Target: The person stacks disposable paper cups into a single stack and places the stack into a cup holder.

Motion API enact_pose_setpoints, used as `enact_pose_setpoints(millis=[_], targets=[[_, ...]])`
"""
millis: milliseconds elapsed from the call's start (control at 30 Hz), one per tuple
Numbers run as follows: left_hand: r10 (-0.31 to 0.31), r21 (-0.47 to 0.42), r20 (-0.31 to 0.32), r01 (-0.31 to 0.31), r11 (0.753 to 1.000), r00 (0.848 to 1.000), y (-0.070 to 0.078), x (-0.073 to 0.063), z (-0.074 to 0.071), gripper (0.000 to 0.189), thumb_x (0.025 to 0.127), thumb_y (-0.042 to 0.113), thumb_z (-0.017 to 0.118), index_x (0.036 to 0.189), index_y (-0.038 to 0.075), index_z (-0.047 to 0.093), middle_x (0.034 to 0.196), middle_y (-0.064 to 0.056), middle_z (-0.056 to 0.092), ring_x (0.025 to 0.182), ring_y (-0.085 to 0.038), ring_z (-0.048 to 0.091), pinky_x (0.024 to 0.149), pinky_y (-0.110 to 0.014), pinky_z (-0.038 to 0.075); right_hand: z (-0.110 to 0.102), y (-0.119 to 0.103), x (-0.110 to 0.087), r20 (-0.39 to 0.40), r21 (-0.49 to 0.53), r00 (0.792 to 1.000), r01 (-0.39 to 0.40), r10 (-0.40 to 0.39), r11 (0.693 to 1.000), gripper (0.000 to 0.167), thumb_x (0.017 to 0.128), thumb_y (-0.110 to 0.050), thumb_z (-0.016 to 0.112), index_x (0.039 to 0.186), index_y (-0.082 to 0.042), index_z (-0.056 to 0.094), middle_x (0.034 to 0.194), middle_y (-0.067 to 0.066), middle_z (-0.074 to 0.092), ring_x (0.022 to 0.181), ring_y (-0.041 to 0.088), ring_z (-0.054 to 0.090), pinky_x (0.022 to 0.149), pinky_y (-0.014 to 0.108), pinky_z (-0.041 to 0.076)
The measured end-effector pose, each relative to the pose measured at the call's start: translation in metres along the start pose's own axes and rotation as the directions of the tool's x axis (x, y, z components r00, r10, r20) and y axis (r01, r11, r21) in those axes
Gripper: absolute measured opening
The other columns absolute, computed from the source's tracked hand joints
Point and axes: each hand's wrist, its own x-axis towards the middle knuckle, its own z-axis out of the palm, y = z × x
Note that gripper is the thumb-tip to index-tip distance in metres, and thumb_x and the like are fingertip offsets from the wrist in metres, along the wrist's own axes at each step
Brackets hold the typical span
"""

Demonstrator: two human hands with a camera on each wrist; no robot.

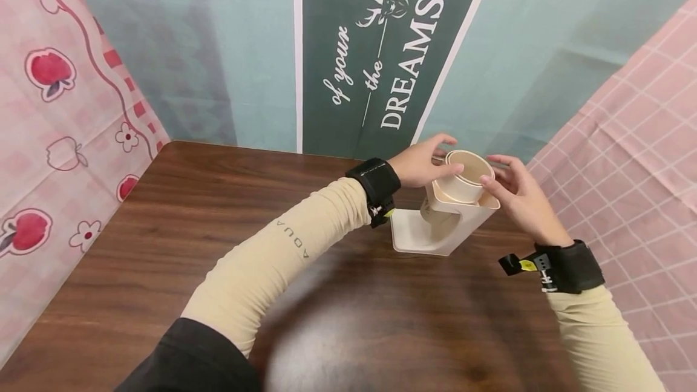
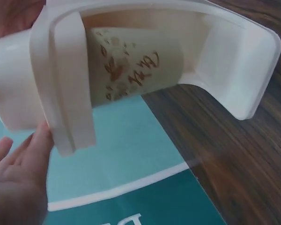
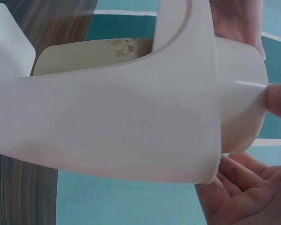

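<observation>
A white plastic holder [image 1: 469,222] with a cut-out side and a flat foot stands on the brown table, towards its back right. Set down into its top is a cream round cup [image 1: 460,189], with doubled rims showing at its mouth. Brown flowers and characters mark the printed cup wall [image 2: 131,65] inside the cut-out. My left hand [image 1: 422,162] holds the cup from the left, thumb over the rim. From the right, my right hand [image 1: 517,195] has its thumb on the rim and its fingers [image 3: 239,178] by the holder's corner.
The wood-grain table [image 1: 348,295] ends at a teal cloth backdrop [image 1: 261,59] with a dark green lettered band. Pink patterned cloths hang at left [image 1: 65,132] and right [image 1: 626,156]. Each wrist wears a black strap with a small camera mount.
</observation>
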Motion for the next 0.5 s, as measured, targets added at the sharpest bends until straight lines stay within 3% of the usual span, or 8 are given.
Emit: enact_pose_setpoints(millis=[133,200,267,367,500], targets=[[-0.005,0.032,-0.08,0.008,0.999,0.997,-0.011,-0.005,-0.027,0.056,0.105,0.033,0.058,0.151,0.005,0.041,0.148,-0.018,0.051,0.131,-0.025,0.056,0.104,-0.025,0.047,-0.005,-0.005,0.005,-0.004,-0.046,1.0,-0.012,0.012,0.999,0.059,0.107,-0.022,0.054,0.154,0.004,0.03,0.146,0.033,0.046,0.121,0.001,0.05,0.087,0.004,0.039],[-0.018,0.108,-0.128,0.032,0.994,0.992,-0.019,-0.009,-0.047,0.055,0.105,0.034,0.057,0.15,0.005,0.044,0.147,-0.017,0.053,0.131,-0.026,0.055,0.107,-0.028,0.046,-0.01,-0.011,0.008,-0.037,-0.093,0.999,-0.025,0.022,0.995,0.057,0.107,-0.027,0.054,0.152,0.003,0.036,0.144,0.03,0.048,0.121,0.004,0.05,0.088,0.003,0.037],[-0.037,0.232,-0.17,0.077,0.97,0.985,-0.03,-0.014,-0.071,0.054,0.105,0.036,0.057,0.148,0.005,0.046,0.147,-0.016,0.053,0.132,-0.025,0.054,0.11,-0.031,0.043,-0.017,-0.021,0.012,-0.069,-0.152,0.997,-0.033,0.023,0.988,0.056,0.106,-0.032,0.054,0.149,0.002,0.042,0.143,0.027,0.05,0.121,0.007,0.05,0.089,0.003,0.037],[-0.116,0.418,-0.24,0.211,0.884,0.964,-0.046,-0.025,-0.106,0.056,0.105,0.042,0.055,0.148,0.007,0.047,0.15,-0.011,0.053,0.136,-0.025,0.051,0.112,-0.038,0.041,-0.027,-0.044,0.022,-0.074,-0.211,0.997,-0.05,0.035,0.976,0.057,0.105,-0.038,0.056,0.148,-0.003,0.046,0.145,0.023,0.05,0.128,0.017,0.051,0.102,0.014,0.041],[-0.201,0.583,-0.349,0.38,0.718,0.915,-0.06,-0.04,-0.145,0.061,0.104,0.047,0.053,0.15,0.007,0.045,0.148,-0.014,0.054,0.135,-0.033,0.051,0.111,-0.05,0.041,-0.025,-0.081,0.051,-0.011,-0.309,1.0,0.003,-0.007,0.951,0.056,0.103,-0.039,0.06,0.147,-0.006,0.05,0.151,0.021,0.047,0.142,0.039,0.04,0.117,0.05,0.034]])
